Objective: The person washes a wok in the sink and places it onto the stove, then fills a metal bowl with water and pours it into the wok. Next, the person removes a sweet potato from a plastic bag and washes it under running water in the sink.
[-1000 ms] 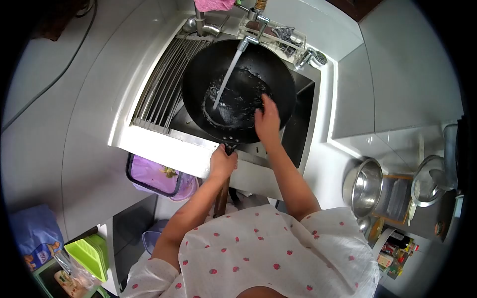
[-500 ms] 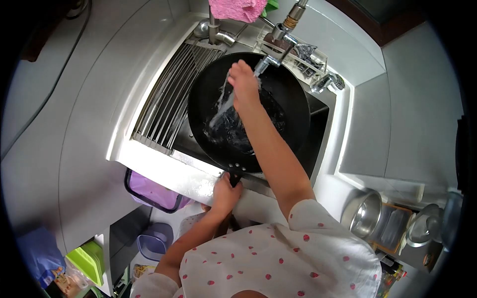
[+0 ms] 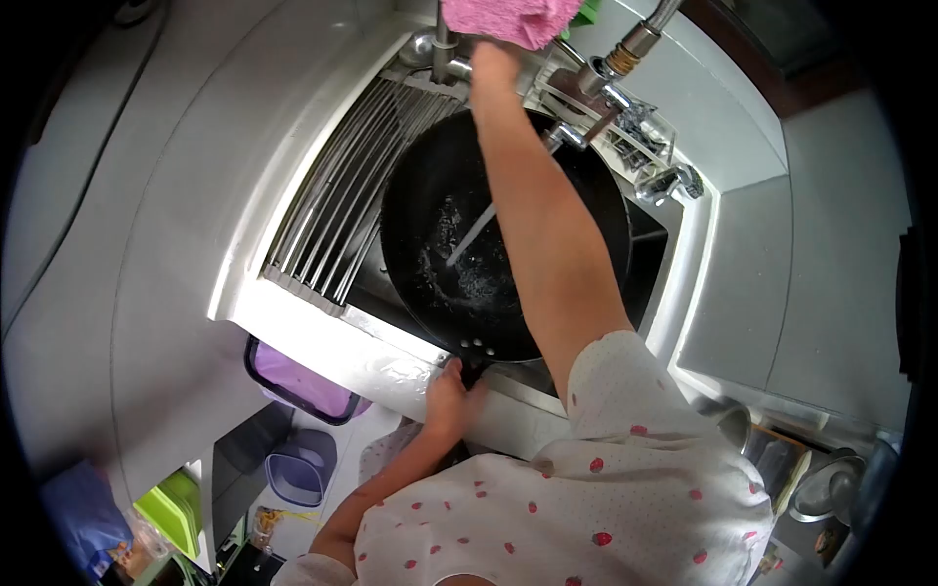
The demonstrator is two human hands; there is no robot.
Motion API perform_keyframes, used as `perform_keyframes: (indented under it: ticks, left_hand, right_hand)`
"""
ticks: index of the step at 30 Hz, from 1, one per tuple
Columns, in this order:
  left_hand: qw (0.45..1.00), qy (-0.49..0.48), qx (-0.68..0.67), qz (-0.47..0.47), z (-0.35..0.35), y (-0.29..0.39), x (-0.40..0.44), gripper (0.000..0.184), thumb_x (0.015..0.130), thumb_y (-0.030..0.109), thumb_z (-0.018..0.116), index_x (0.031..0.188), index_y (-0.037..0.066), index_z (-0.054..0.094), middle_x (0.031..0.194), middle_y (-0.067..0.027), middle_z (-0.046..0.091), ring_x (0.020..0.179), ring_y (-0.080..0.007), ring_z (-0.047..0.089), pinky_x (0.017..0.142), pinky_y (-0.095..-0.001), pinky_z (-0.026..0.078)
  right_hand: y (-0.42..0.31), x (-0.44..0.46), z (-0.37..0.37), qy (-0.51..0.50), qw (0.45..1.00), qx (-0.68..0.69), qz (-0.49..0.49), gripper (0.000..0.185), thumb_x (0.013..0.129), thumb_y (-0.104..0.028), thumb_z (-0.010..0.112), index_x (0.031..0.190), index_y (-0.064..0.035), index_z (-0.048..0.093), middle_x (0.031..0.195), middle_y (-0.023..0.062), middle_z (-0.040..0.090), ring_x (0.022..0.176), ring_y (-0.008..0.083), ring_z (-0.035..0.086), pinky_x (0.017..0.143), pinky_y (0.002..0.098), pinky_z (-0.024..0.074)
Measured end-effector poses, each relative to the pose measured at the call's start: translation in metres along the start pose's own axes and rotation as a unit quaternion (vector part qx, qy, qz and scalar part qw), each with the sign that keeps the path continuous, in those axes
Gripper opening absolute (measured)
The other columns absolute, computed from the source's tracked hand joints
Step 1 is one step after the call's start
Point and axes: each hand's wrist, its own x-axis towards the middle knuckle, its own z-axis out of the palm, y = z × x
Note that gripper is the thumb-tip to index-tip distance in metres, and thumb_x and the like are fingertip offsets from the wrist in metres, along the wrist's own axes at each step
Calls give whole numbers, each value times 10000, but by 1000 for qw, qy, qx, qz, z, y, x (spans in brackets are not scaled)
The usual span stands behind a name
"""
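Nearest the body, at the front edge of the sink, the left hand is curled around the wok handle, somewhat blurred. The black wok lies directly beyond it, over the sink, with the handle as its long axis pointing back toward the person; the left hand is therefore the nearer one to that handle. The right forearm crosses above the wok, and a stream of water falls inside from the spout, just right of that arm. To the left lies a metal rack. Farthest off, past the wok's far rim, the right hand is beside a metal tap and just below a pink cloth; its fingers are obscured, so I cannot tell whether they grip anything.
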Motion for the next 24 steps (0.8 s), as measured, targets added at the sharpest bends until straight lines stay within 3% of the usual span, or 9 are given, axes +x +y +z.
perform_keyframes:
  ticks: [2,3,5,9,13,15,17,19,24]
  left_hand:
    - [993,72,62,75,2,1,-3,144,706,71,572,808,-17,520,604,-111,561,509,-182,568,488,-297,436]
    - [993,65,66,74,1,3,-4,144,706,71,572,808,-17,520,604,-111,561,509,-182,568,488,-297,436]
    - [999,24,21,22,-4,9,-4,280,681,149,594,858,-53,515,762,-256,570,759,-410,557,658,-431,441]
    - [999,27,-35,32,1,-5,-2,248,690,143,580,843,-42,516,768,-241,569,759,-397,557,648,-416,442]
    - [997,17,-55,54,2,-14,2,210,698,141,573,808,-25,506,663,-185,567,643,-338,583,598,-390,449]
    - [997,-5,-72,16,-3,0,-3,188,705,125,576,803,-20,505,614,-145,561,526,-261,580,525,-350,452]
    - [997,10,-69,25,-3,4,-4,118,722,35,540,819,-19,497,591,-52,526,465,-113,509,440,-240,419]
    - [997,7,-65,35,-4,8,-7,106,722,32,537,805,-21,499,579,-52,524,444,-106,486,434,-236,409]
    - [990,-30,-139,6,-8,12,-11,121,719,54,563,806,-3,500,578,-28,504,443,-88,462,422,-226,394]
  right_hand:
    - [7,-11,4,12,993,-99,-65,560,683,-110,604,1195,-16,395,1125,236,479,1027,382,467,870,400,368]
    - [11,-16,3,38,997,-57,-46,567,687,-123,607,1200,-18,391,1142,239,466,1043,390,454,880,397,362]
    - [22,-37,-13,-11,979,-132,-158,525,707,-91,578,1188,-17,380,1175,214,432,1067,393,431,903,406,366]
    - [16,-151,-105,-250,939,-204,-116,315,718,-93,570,1032,-75,560,1012,121,563,882,274,565,767,353,455]
    - [30,-210,-236,-12,887,-425,-182,473,677,-25,607,1133,-40,486,1120,137,511,1040,313,478,888,358,387]
    - [50,-220,-282,108,879,-454,-98,484,680,-42,622,1130,11,452,1043,155,539,988,309,503,834,382,406]
    - [104,-231,-317,25,965,-140,222,493,702,-54,630,1148,11,430,1023,119,552,960,252,526,791,349,432]
    - [70,-241,-302,1,890,120,441,441,707,-38,617,1117,-8,458,991,89,562,914,204,540,753,311,445]
    - [69,-254,-298,0,919,165,358,382,678,55,518,1049,-35,505,938,66,578,850,182,550,709,290,446]
